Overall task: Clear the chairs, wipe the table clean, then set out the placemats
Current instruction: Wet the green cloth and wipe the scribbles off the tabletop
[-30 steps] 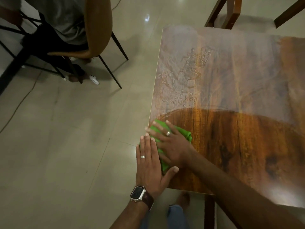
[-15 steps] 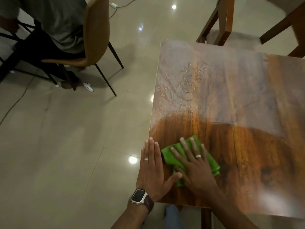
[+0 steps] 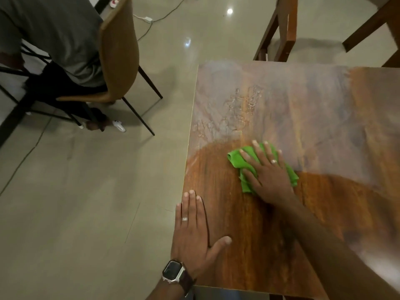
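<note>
We find the green cloth [image 3: 240,161] on the table [image 3: 324,118], now farther in from the left edge than a second ago, at the boundary between the darker near zone and the streaked far zone. The right hand [image 3: 268,174] presses flat on it, fingers spread, not clenched. The left hand [image 3: 194,232] lies open at the near-left corner. We judge wiping incomplete; no placemats visible.
</note>
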